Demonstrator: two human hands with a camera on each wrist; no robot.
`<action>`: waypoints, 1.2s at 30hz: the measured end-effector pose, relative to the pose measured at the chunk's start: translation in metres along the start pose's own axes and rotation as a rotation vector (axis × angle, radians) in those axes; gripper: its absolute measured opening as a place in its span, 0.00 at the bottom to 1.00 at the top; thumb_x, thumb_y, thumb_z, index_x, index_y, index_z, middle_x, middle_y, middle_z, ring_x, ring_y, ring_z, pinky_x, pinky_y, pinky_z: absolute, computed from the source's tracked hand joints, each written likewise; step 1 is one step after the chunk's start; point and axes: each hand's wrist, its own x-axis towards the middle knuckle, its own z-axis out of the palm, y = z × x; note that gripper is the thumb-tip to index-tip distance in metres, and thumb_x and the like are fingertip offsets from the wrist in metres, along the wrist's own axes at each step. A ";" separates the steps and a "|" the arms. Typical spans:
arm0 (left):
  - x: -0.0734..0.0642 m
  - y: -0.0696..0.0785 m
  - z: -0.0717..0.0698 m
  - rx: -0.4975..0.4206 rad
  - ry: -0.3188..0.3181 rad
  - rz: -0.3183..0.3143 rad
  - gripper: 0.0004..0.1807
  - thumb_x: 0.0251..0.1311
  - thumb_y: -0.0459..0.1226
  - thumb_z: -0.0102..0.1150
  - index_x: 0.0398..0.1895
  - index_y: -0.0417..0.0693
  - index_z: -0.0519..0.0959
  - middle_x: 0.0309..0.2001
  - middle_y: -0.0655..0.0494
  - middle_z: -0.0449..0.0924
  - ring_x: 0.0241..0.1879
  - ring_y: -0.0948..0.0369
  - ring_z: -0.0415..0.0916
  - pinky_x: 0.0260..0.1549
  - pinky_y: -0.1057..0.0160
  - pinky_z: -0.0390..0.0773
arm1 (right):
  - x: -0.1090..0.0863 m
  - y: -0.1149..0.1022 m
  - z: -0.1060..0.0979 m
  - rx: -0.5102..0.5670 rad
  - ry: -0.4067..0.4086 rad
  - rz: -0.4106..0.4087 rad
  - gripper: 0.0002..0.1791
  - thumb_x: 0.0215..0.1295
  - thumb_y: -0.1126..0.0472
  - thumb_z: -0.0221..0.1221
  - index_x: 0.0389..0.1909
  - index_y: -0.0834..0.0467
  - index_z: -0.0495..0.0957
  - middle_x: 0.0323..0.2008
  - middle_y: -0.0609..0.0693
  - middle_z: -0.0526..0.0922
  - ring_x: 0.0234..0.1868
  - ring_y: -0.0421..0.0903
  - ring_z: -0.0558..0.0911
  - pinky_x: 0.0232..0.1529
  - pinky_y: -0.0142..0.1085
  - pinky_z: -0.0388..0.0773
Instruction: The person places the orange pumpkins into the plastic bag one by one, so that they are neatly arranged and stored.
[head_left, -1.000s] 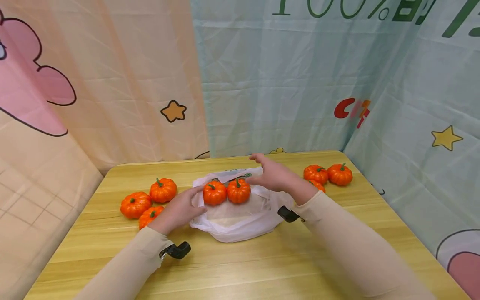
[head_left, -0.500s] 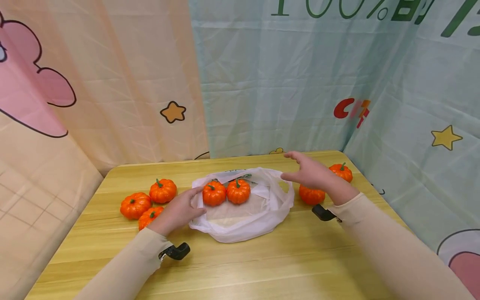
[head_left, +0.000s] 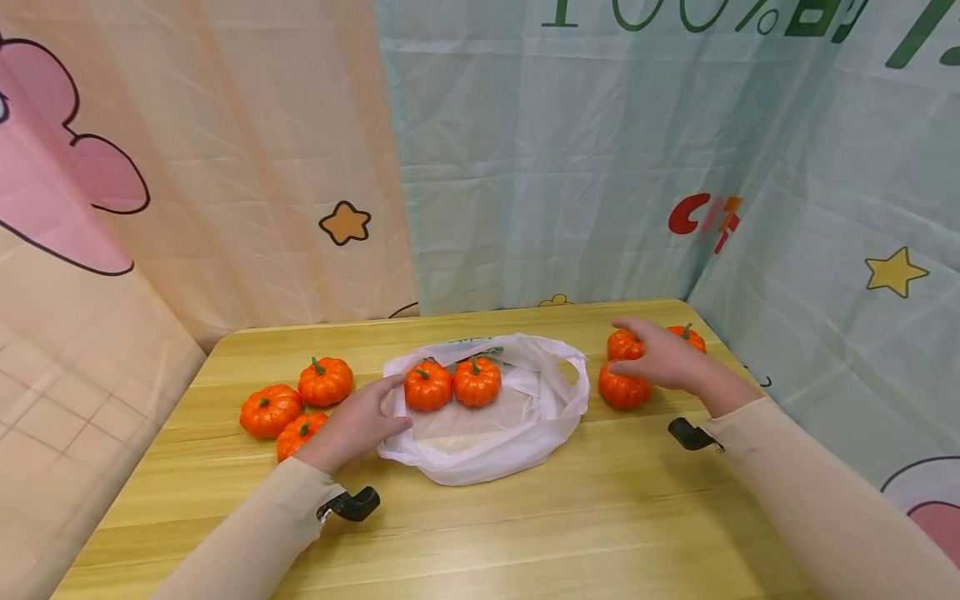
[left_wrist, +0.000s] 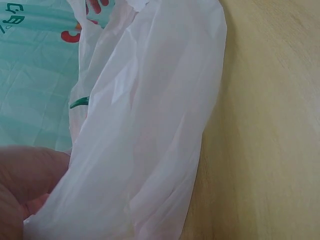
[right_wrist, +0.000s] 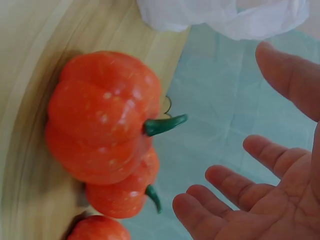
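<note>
A white plastic bag (head_left: 487,462) lies on the table with its mouth spread and two small orange pumpkins (head_left: 477,383) inside. At its left rim is my left hand (head_left: 363,421), thumb and forefinger apart and reaching over the edge beside the nearer pumpkin (head_left: 428,387). The bag wall (left_wrist: 150,120) hides part of that hand in the left wrist view. My right hand (head_left: 663,358) hovers at the right-hand pumpkins, holding nothing. Its fingers are spread, the thumb apart, and the front pumpkin (right_wrist: 105,117) sits just beyond the fingertips in the right wrist view.
Three more pumpkins (head_left: 272,411) stand left of the bag, one partly behind my left forearm. Behind the front right pumpkin are two others (head_left: 624,343). The wooden table (head_left: 480,542) ends at printed curtains (head_left: 525,208) at the back and sides.
My right hand has moved from over the bag to the right, over to the pumpkins there. The bag's right handle has come into sight. My left hand stays in place.
</note>
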 end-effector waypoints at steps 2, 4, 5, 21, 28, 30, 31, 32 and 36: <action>0.000 0.000 0.000 0.000 0.000 -0.001 0.42 0.65 0.42 0.72 0.80 0.45 0.65 0.74 0.36 0.70 0.61 0.45 0.75 0.67 0.40 0.75 | -0.002 0.005 0.000 0.009 -0.013 0.001 0.49 0.68 0.49 0.69 0.81 0.63 0.57 0.79 0.69 0.61 0.74 0.72 0.65 0.71 0.70 0.65; 0.000 0.000 0.000 0.001 -0.001 -0.005 0.42 0.65 0.42 0.72 0.80 0.45 0.65 0.74 0.35 0.70 0.61 0.44 0.75 0.66 0.40 0.76 | -0.003 0.010 0.001 0.026 -0.034 0.005 0.50 0.67 0.49 0.70 0.81 0.63 0.56 0.78 0.70 0.61 0.74 0.72 0.65 0.70 0.70 0.66; -0.001 0.001 0.000 0.002 -0.002 -0.004 0.42 0.65 0.42 0.72 0.80 0.45 0.65 0.74 0.35 0.70 0.61 0.44 0.75 0.66 0.41 0.76 | -0.004 0.012 0.002 0.031 -0.044 0.011 0.50 0.67 0.50 0.71 0.81 0.63 0.56 0.78 0.70 0.62 0.73 0.72 0.66 0.70 0.70 0.67; -0.002 0.002 -0.002 0.013 -0.001 -0.010 0.41 0.65 0.42 0.72 0.80 0.46 0.66 0.74 0.36 0.71 0.64 0.44 0.74 0.67 0.40 0.74 | -0.001 0.037 0.016 0.026 -0.081 0.053 0.54 0.60 0.48 0.75 0.80 0.64 0.58 0.77 0.74 0.61 0.74 0.75 0.62 0.72 0.71 0.63; -0.001 0.001 -0.001 0.013 -0.002 -0.008 0.42 0.65 0.42 0.72 0.80 0.45 0.66 0.74 0.36 0.71 0.64 0.43 0.74 0.68 0.40 0.74 | -0.005 0.038 0.017 0.034 -0.075 0.034 0.53 0.60 0.49 0.75 0.79 0.67 0.59 0.77 0.75 0.60 0.75 0.75 0.61 0.74 0.71 0.60; -0.001 0.001 -0.001 0.017 -0.004 -0.005 0.42 0.65 0.42 0.72 0.80 0.45 0.66 0.74 0.36 0.71 0.62 0.44 0.75 0.67 0.40 0.75 | -0.007 0.038 0.017 0.028 -0.068 0.023 0.53 0.60 0.50 0.76 0.78 0.68 0.60 0.76 0.75 0.60 0.75 0.75 0.61 0.73 0.71 0.60; -0.001 0.001 -0.001 0.018 -0.004 -0.006 0.42 0.65 0.42 0.72 0.80 0.45 0.66 0.74 0.36 0.71 0.62 0.44 0.75 0.67 0.40 0.75 | -0.008 0.038 0.017 0.025 -0.064 0.020 0.53 0.60 0.50 0.76 0.78 0.68 0.60 0.76 0.76 0.60 0.75 0.75 0.61 0.73 0.71 0.60; -0.001 0.001 -0.001 0.015 -0.005 -0.009 0.42 0.65 0.42 0.72 0.80 0.45 0.66 0.74 0.36 0.71 0.61 0.44 0.75 0.66 0.40 0.76 | -0.008 0.038 0.017 0.020 -0.062 0.018 0.53 0.60 0.50 0.76 0.78 0.68 0.60 0.76 0.76 0.60 0.75 0.76 0.61 0.73 0.71 0.60; -0.002 0.001 -0.001 0.012 -0.003 -0.013 0.42 0.65 0.42 0.72 0.80 0.45 0.65 0.74 0.36 0.71 0.62 0.44 0.75 0.66 0.40 0.76 | -0.010 0.039 0.018 0.012 -0.056 0.021 0.53 0.60 0.49 0.76 0.78 0.68 0.61 0.76 0.76 0.60 0.75 0.76 0.60 0.73 0.71 0.60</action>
